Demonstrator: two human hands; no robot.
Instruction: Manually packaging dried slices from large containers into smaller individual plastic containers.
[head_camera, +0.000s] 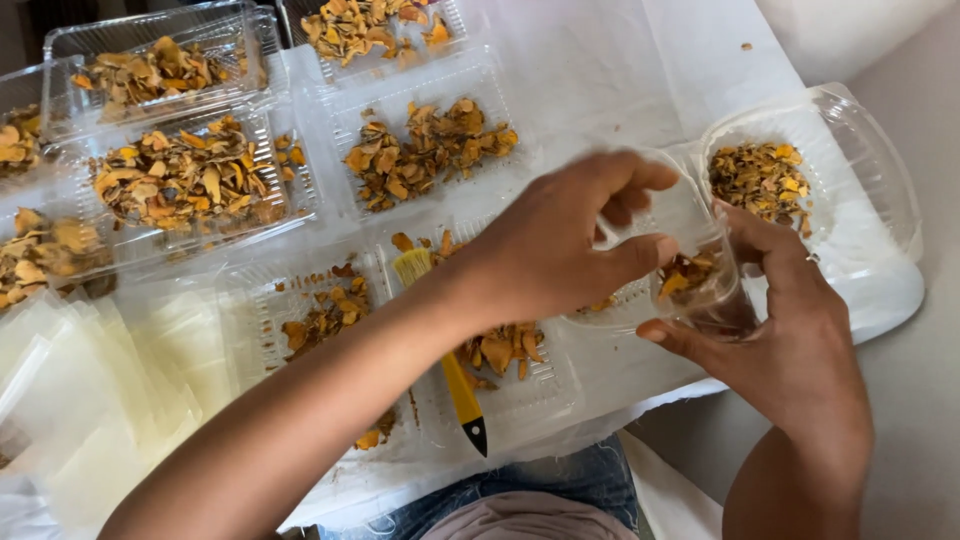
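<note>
While your right hand (790, 340) is wrapping around a small clear cup (715, 285), your left hand (560, 245) is reaching in from the other side and pinching at the cup's top edge. Your right grip is closed around the cup, with the thumb below and the fingers curled over the far side. Your left grip is pinched shut with thumb and fingers at the cup's rim; you cannot tell whether it is also holding a dried piece. Inside the cup, a few orange and yellow dried pieces (688, 275) are sitting near your left thumb.

Just beyond your right grip, a round clear tub (860, 150) is holding more small dried bits. Under your left wrist, a yellow brush (455, 375) is lying across a flat clear tray (520, 400), with its black tip pointing toward your body. Farther out past your left grip, another clear tray (340, 130) full of dried orange slices is resting on the white worktop (600, 60). Well off to the side of your left arm, a pile of thin clear bags (90, 380) is lying flat.
</note>
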